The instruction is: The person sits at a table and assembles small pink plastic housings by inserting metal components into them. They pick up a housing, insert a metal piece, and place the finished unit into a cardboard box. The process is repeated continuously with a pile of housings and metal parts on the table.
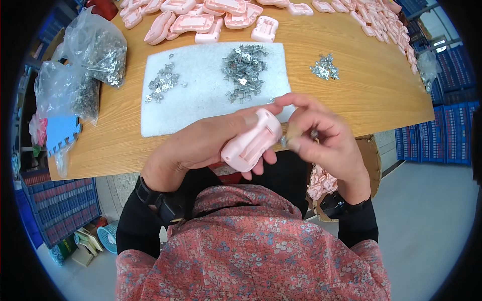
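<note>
My left hand is wrapped around a pink plastic casing with a long battery recess facing up. Just off the casing's right end, my right hand pinches a small metal battery contact between thumb and finger, though blur hides its exact shape. Something small and dark also shows among the curled fingers of that hand. Beyond both hands lies a white foam sheet. It bears a dense heap of metal spring contacts and a looser pile of flat metal contacts on the left.
Another small pile of metal contacts sits on the wooden table, right of the foam. Many pink casings crowd the far edge. Plastic bags of metal parts stand at left. Below the table's edge, a cardboard box holds pink pieces.
</note>
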The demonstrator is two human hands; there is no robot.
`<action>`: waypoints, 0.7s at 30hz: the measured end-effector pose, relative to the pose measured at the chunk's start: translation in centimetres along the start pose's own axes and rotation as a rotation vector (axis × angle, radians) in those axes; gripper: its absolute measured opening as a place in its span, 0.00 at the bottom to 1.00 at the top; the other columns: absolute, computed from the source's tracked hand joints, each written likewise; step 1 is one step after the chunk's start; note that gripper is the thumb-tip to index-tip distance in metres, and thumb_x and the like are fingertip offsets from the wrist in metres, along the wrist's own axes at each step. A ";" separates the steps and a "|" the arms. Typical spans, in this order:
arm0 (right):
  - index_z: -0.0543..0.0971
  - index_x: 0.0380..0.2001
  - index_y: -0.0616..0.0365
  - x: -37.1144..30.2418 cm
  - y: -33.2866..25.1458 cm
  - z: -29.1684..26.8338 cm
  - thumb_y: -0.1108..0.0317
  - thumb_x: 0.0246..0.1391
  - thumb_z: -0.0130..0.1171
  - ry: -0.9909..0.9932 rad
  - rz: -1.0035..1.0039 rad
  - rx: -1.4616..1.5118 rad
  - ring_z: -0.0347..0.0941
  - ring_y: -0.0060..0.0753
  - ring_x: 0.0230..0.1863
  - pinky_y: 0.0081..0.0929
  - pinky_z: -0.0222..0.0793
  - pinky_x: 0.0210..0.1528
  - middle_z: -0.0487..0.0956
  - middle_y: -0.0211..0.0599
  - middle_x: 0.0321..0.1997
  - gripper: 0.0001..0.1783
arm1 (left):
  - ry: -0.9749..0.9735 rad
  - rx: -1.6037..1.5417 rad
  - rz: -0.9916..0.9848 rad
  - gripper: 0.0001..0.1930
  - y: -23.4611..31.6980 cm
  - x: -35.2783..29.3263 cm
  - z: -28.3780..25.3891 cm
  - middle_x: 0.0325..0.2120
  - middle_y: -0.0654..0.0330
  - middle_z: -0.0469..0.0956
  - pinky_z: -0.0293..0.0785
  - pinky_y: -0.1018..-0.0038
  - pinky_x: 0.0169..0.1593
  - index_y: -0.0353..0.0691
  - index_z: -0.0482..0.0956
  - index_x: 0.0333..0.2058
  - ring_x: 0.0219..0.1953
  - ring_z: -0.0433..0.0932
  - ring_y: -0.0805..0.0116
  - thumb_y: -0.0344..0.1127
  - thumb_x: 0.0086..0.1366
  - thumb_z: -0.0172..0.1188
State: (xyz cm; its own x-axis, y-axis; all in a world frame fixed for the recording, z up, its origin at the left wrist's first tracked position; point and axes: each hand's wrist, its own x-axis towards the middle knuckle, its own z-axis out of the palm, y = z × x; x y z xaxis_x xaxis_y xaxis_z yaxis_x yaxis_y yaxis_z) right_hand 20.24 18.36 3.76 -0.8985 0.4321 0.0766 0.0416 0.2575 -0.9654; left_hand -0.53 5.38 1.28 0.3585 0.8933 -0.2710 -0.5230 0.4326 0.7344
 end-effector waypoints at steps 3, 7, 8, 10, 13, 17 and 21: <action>0.79 0.30 0.59 0.1 1.5 0.9 0.75 0.51 0.64 0.237 0.023 0.054 0.65 0.14 0.34 0.15 0.60 0.34 0.74 0.27 0.37 0.03 | 0.093 -0.202 0.071 0.27 -1.5 0.8 -0.4 0.35 0.48 0.80 0.81 0.67 0.33 0.42 0.58 0.67 0.31 0.82 0.60 0.47 0.75 0.33; 0.79 0.33 0.63 0.7 1.6 2.6 0.74 0.53 0.64 0.299 0.039 -0.095 0.64 0.15 0.29 0.16 0.62 0.32 0.70 0.25 0.28 0.05 | 0.151 -0.294 0.114 0.26 -2.6 1.5 -0.4 0.33 0.49 0.79 0.82 0.64 0.32 0.41 0.60 0.66 0.31 0.81 0.60 0.48 0.76 0.32; 0.79 0.33 0.63 0.8 1.6 2.9 0.74 0.53 0.64 0.292 0.030 -0.157 0.64 0.15 0.28 0.16 0.62 0.31 0.70 0.26 0.28 0.06 | 0.162 -0.316 0.123 0.26 -2.8 1.5 -0.4 0.33 0.49 0.79 0.82 0.64 0.32 0.41 0.60 0.65 0.30 0.81 0.60 0.47 0.76 0.32; 0.80 0.35 0.64 1.2 2.0 3.2 0.74 0.53 0.64 0.274 0.009 -0.245 0.68 0.18 0.27 0.20 0.66 0.29 0.72 0.30 0.28 0.07 | 0.183 -0.360 0.139 0.25 -3.0 1.6 -0.3 0.32 0.50 0.79 0.82 0.64 0.31 0.40 0.61 0.64 0.30 0.81 0.60 0.46 0.76 0.32; 0.80 0.34 0.62 1.5 2.2 3.7 0.73 0.53 0.64 0.274 0.021 -0.331 0.72 0.23 0.28 0.24 0.68 0.30 0.73 0.34 0.28 0.06 | 0.221 -0.340 0.128 0.25 -3.1 1.9 -0.3 0.32 0.50 0.79 0.82 0.64 0.31 0.40 0.62 0.63 0.30 0.81 0.60 0.46 0.76 0.32; 0.79 0.31 0.60 1.9 2.4 3.9 0.72 0.51 0.64 0.274 -0.029 -0.511 0.75 0.37 0.30 0.33 0.71 0.32 0.75 0.39 0.27 0.05 | 0.240 -0.324 0.101 0.25 -3.7 2.4 -0.7 0.32 0.51 0.79 0.83 0.66 0.32 0.40 0.62 0.63 0.31 0.82 0.60 0.45 0.76 0.31; 0.78 0.29 0.60 2.0 1.9 3.8 0.71 0.49 0.64 0.218 -0.074 -0.734 0.75 0.49 0.32 0.39 0.71 0.35 0.76 0.42 0.27 0.05 | 0.269 -0.266 0.077 0.25 -4.0 2.5 -0.4 0.34 0.50 0.79 0.81 0.66 0.32 0.39 0.61 0.63 0.31 0.81 0.60 0.46 0.75 0.31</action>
State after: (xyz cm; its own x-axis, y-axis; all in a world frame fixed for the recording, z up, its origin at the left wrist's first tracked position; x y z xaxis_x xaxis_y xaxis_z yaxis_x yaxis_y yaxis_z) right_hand 16.85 16.43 1.12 -0.8072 0.5322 0.2551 0.3325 0.7673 -0.5484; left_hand 2.11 5.92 -2.58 0.1132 0.9093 -0.4005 -0.7356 0.3476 0.5814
